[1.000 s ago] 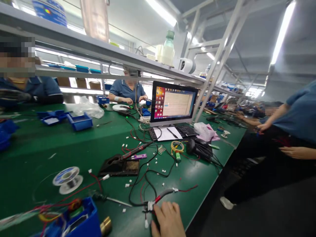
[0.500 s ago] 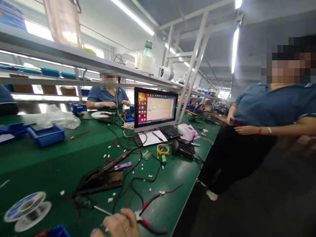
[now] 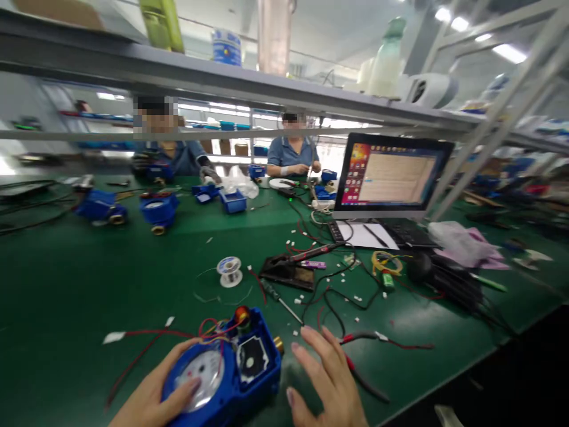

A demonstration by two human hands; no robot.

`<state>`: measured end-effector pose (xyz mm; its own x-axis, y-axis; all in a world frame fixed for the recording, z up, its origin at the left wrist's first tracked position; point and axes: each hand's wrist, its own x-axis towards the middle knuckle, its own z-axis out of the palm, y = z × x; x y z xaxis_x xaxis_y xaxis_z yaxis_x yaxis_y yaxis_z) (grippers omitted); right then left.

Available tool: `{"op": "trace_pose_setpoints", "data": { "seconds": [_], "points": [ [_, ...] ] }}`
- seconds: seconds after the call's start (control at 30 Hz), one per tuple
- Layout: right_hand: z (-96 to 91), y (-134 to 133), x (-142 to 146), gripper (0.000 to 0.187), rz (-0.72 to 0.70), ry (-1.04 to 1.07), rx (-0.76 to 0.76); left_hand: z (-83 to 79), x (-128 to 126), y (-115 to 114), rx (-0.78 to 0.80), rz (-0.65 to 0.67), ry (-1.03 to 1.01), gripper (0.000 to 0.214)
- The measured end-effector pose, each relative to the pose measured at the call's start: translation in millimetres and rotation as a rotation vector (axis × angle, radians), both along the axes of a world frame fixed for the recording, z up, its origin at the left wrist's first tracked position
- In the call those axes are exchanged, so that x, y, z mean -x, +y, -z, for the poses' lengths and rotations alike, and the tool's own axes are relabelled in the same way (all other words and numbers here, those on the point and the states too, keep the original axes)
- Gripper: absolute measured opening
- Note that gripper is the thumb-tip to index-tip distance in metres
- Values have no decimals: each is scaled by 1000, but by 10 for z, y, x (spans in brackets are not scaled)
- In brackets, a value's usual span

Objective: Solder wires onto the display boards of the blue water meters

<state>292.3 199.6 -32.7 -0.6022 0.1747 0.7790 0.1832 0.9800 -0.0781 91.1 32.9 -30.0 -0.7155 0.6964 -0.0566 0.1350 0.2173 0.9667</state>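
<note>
Head view, lower middle of the frame: a blue water meter (image 3: 226,370) lies on the green counter (image 3: 89,284), dial face up, with a small black window beside the dial and a brass fitting (image 3: 278,344) on its right end. The left hand (image 3: 155,397) cups the meter from the lower left, its fingers curled around the body and the thumb pressed on the glass dial. The right hand (image 3: 326,379) sits just right of the meter with its fingers spread and nothing in them, close to the fitting. Red-handled pliers (image 3: 360,367) lie partly under that hand, toward the lower right. A screwdriver (image 3: 278,299) lies just above the meter, and a solder spool (image 3: 229,271) sits farther up, near the centre. Thin red and yellow wires (image 3: 213,326) loop out of the meter's top edge and trail left across the counter. As I judge it, handling goes best with the left grip kept low on the body and off the glass, so the meter cannot roll on its round base. The loose wires look easy to snag, so the open hand should come in from the right side, clear of them.
</note>
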Motion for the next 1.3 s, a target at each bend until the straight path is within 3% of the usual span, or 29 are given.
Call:
{"op": "trace_pose_setpoints", "data": {
  "seconds": [0.1, 0.17, 0.3, 0.47, 0.57, 0.63, 0.77, 0.9, 1.0, 1.07, 1.13, 1.2, 1.3],
  "points": [
    [-184, -168, 253, 33, -222, -32, -19, -124, 5, -79, 32, 155, -257, 55],
    [-192, -262, 385, 31, -306, -100, -16, -231, 20, -63, -12, 256, -376, 58],
    [-52, -353, 496, 30, -337, -85, -82, -434, 61, -12, -196, 353, -471, 60],
    [18, -395, 451, 26, -363, -16, -82, -588, 79, 101, -316, 357, -421, 41],
    [-40, -391, 367, 21, -438, 50, 64, -629, 42, 220, -335, 358, -439, 33],
    [-94, -322, 320, 20, -418, 102, 290, -645, 12, 307, -328, 363, -432, 29],
    [-193, -4, 337, 26, -252, 172, 808, -669, -25, 442, -235, 367, -304, 16],
    [-265, 253, 381, 35, -211, 110, 1000, -676, -129, 461, -188, 263, -120, 12],
    [-336, 214, 347, 41, -257, 8, 1126, -635, -330, 401, -127, 115, 335, 4],
    [-398, 115, 325, 48, -389, -32, 1252, -596, -483, 348, -89, 172, 759, 9],
    [-463, 18, 317, 53, -492, -38, 1386, -570, -585, 294, -81, 342, 1050, 12],
    [-504, -42, 312, 52, -484, -58, 1487, -563, -577, 238, -107, 465, 1154, 12],
    [-473, -58, 283, 47, -408, -112, 1609, -552, -331, 143, -151, 390, 1046, 19]
  ]
}}
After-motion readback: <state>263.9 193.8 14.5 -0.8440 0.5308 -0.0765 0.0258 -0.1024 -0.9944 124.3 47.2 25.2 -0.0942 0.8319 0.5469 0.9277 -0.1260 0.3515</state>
